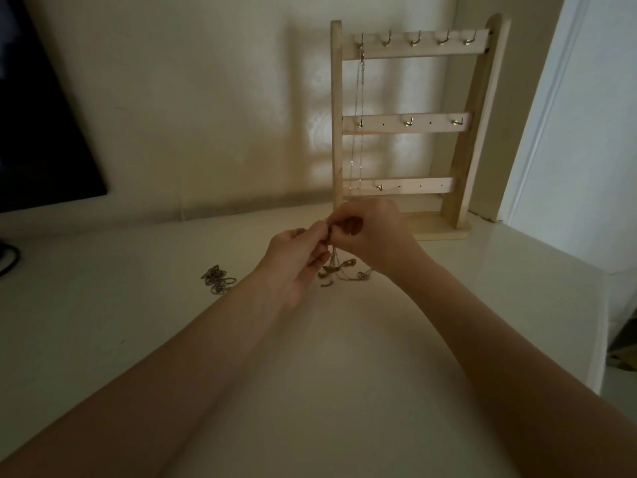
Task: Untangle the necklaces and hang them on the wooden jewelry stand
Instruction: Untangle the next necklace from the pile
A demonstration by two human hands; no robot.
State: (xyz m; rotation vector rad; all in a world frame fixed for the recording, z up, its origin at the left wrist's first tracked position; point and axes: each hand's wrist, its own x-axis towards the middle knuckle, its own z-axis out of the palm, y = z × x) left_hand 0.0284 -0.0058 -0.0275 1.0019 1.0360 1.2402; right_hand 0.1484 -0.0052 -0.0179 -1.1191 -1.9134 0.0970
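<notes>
Gold chain [339, 270] dangles from both hands, left hand [298, 257] and right hand [374, 229] pinching together at what looks like a knot; the wooden stand [462, 139] waits directly beyond, nearer the right.

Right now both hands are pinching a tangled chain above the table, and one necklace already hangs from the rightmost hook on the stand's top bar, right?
Not quite. The hanging necklace is on the leftmost hook of the wooden stand's top bar, as the head view shows. The left hand and right hand do pinch the tangled chain.
</notes>
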